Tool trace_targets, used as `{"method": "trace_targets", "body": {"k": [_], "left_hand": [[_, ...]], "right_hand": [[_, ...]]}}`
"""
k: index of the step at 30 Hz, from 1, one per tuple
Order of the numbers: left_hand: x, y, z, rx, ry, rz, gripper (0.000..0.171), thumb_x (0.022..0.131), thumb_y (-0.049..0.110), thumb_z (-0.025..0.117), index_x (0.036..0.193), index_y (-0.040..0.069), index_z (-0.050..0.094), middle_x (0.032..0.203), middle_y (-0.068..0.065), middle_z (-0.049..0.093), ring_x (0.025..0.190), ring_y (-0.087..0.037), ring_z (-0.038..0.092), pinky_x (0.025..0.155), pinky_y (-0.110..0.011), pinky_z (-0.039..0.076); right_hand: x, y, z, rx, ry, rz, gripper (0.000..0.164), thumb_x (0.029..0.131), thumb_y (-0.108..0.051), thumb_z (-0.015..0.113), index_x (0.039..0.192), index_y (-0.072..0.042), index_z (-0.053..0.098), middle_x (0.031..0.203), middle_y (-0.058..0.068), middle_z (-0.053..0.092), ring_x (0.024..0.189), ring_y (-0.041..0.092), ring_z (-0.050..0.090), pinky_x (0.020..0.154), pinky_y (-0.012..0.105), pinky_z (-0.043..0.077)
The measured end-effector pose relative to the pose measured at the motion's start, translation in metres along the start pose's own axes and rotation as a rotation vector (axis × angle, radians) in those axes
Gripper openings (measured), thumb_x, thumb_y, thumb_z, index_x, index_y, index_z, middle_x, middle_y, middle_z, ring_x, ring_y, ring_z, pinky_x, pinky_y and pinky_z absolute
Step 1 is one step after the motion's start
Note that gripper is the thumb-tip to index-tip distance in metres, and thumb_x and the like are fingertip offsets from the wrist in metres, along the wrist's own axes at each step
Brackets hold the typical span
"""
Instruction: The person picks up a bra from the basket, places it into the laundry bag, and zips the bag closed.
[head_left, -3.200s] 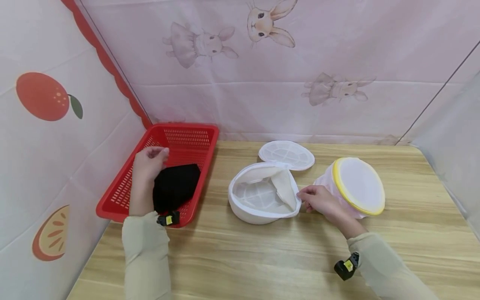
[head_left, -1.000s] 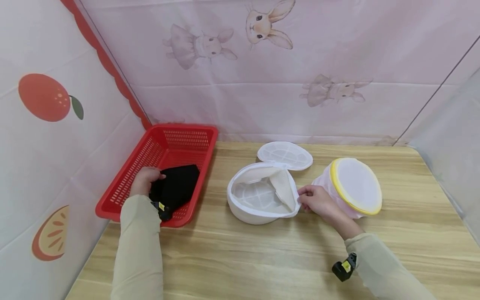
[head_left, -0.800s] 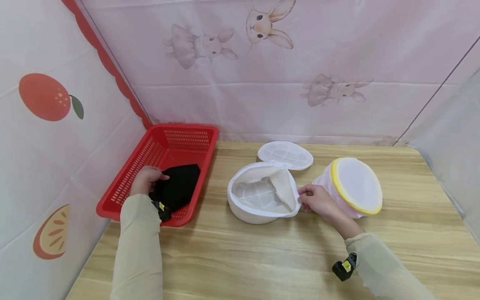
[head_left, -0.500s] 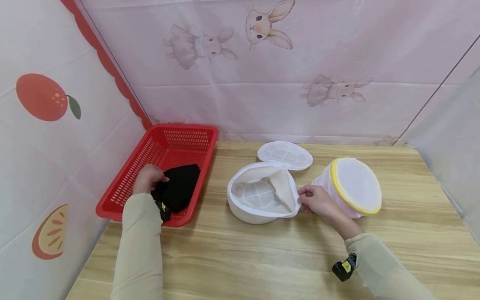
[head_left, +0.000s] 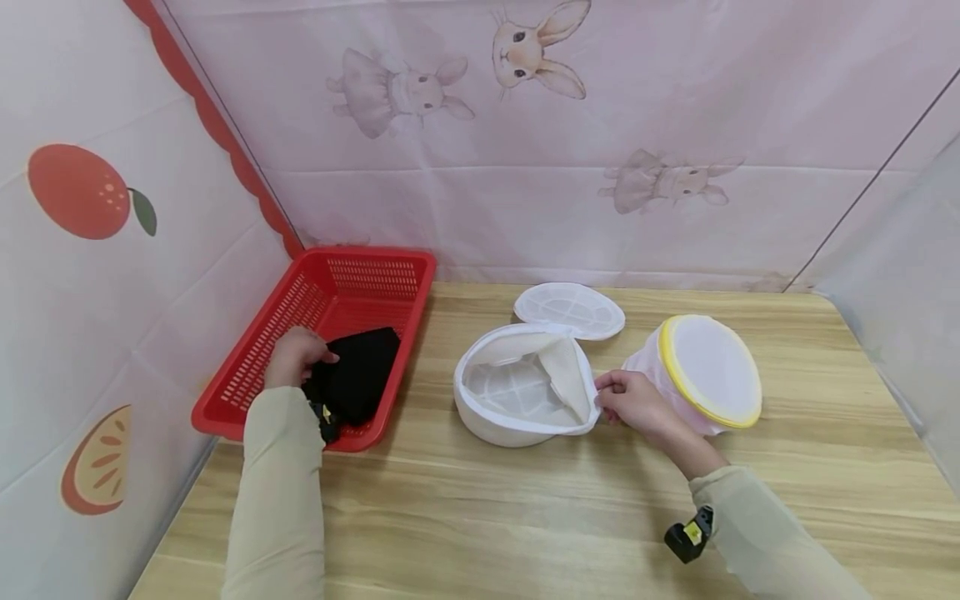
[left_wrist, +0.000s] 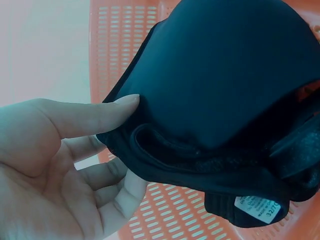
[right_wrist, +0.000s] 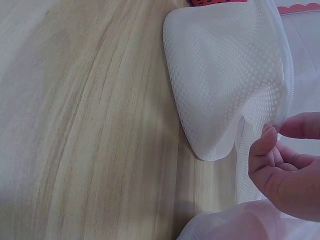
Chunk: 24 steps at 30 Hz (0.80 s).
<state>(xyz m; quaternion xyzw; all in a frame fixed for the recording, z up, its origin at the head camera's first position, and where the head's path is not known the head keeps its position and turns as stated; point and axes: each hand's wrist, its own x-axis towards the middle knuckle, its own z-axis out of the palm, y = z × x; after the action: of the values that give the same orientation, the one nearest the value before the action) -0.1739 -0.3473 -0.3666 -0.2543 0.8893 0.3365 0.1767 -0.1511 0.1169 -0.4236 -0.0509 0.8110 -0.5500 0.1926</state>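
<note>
A black padded bra [head_left: 365,371] lies in the red plastic basket [head_left: 426,292]; the left wrist view shows its cup, folded band and white size label [left_wrist: 257,209]. My left hand [head_left: 295,354] pinches the bra's edge, thumb on top and the other fingers underneath. At mid-table stands a white mesh bra wash bag [head_left: 487,427], its mouth wide and its oval lid [head_left: 570,311] folded back behind it. Thumb and forefinger of my right hand [head_left: 637,402] pinch the bag's zippered rim at its right side, as the right wrist view also shows. Inside the bag only its lining is visible.
Just right of the wash bag, a pale mesh laundry bag [head_left: 716,367] with a yellow rim leans on its side, close behind my right hand. Printed cloth walls [head_left: 525,208] enclose the wooden table [head_left: 480,517] at the back and sides.
My left hand has come down from above the basket to the bra and taken hold of its edge. The right hand has kept its pinch on the wash bag's rim.
</note>
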Motion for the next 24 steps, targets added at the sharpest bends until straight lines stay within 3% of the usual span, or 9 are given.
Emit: {"method": "trace_targets", "body": {"k": [10, 16, 24], "left_hand": [[-0.004, 0.002, -0.002, 0.036, -0.018, 0.029, 0.043, 0.086, 0.013, 0.061, 0.055, 0.017, 0.031, 0.054, 0.001, 0.029, 0.05, -0.018, 0.04, 0.051, -0.031, 0.041], [-0.009, 0.004, -0.003, 0.014, -0.026, 0.049, 0.035, 0.086, 0.012, 0.06, 0.06, 0.015, 0.037, 0.062, 0.0, 0.035, 0.065, -0.023, 0.051, 0.064, -0.038, 0.048], [-0.011, 0.005, -0.003, 0.008, -0.055, 0.068, 0.028, 0.087, 0.009, 0.059, 0.064, 0.012, 0.043, 0.067, -0.002, 0.042, 0.073, -0.024, 0.053, 0.072, -0.04, 0.05]], "right_hand": [[0.0, 0.002, -0.001, 0.013, -0.01, -0.005, 0.023, 0.084, 0.004, 0.049, 0.104, 0.013, 0.049, 0.066, 0.005, 0.05, 0.059, 0.012, 0.049, 0.054, 0.026, 0.045], [0.001, 0.002, -0.001, 0.021, -0.011, -0.005, 0.023, 0.084, 0.004, 0.049, 0.104, 0.014, 0.049, 0.066, 0.005, 0.05, 0.059, 0.012, 0.049, 0.055, 0.027, 0.045], [0.002, 0.004, -0.001, 0.027, -0.012, -0.005, 0.022, 0.083, 0.004, 0.05, 0.103, 0.013, 0.05, 0.066, 0.004, 0.05, 0.059, 0.012, 0.048, 0.054, 0.026, 0.045]]}}
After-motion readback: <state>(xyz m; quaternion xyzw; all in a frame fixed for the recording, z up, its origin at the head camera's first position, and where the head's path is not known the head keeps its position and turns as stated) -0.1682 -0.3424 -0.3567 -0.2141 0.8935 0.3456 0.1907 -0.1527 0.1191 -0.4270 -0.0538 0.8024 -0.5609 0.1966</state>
